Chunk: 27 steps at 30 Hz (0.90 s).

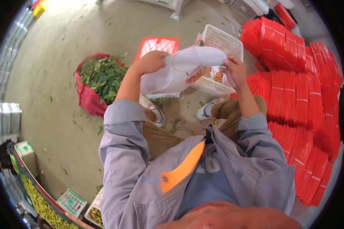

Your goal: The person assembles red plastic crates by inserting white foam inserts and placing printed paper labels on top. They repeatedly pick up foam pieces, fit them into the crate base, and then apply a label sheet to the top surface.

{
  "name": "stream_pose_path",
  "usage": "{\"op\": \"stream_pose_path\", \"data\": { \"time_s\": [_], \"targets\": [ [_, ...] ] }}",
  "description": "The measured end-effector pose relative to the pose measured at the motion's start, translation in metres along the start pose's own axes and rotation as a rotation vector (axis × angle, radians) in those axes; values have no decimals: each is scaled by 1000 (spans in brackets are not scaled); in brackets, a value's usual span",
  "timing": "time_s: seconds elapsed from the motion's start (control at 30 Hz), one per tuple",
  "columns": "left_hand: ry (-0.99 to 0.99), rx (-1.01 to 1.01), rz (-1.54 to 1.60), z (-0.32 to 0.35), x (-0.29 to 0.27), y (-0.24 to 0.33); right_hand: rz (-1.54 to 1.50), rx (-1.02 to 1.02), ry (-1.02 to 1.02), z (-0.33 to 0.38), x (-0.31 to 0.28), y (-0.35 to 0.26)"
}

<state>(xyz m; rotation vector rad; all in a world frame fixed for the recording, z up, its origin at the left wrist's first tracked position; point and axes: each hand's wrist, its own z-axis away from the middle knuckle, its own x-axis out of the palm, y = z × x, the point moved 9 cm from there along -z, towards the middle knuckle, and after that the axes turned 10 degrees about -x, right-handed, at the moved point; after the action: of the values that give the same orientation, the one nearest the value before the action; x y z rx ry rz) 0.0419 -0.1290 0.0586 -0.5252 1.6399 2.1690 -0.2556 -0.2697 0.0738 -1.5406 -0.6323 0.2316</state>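
Observation:
A thin white plastic bag [185, 61], with pale oval panels and red-lined edges, is stretched between my hands in front of my knees. My left hand [151, 62] is closed on its left part, the fingertips partly hidden behind it. At the other end, my right hand [234, 72] pinches the edge between thumb and fingers. Below and beyond the bag stands a white slatted crate [233, 47], holding packages printed with red and yellow fruit [218, 77]. A red-and-white crate [156, 45] lies just beyond my left hand, partly covered by the bag.
A red sack [88, 95] full of green leafy stems [105, 76] stands to the left. Tall stacks of red folded netting or crate-like sheets [290, 91] crowd the right. At lower left are a long bin of green fruit [40, 198] and a green-and-white crate [72, 203]. Leaves litter the floor.

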Motion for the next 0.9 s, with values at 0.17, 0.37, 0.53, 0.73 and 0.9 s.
{"op": "stream_pose_path", "data": {
  "time_s": [0.17, 0.37, 0.53, 0.73, 0.9],
  "targets": [
    [-80, -116, 192, 3, 6, 11, -265, -67, 3, 4, 12, -2],
    [-230, -130, 411, 6, 26, 22, -235, 599, 92, 42, 37, 106],
    [-322, -142, 362, 7, 38, 14, -570, 784, -16, 31, 68, 139],
    [-257, -108, 321, 15, 25, 22, -470, 878, -13, 32, 79, 156],
    [-150, 138, -21, 9, 28, 23, -665, 916, -75, 45, 88, 178]
  ]
}}
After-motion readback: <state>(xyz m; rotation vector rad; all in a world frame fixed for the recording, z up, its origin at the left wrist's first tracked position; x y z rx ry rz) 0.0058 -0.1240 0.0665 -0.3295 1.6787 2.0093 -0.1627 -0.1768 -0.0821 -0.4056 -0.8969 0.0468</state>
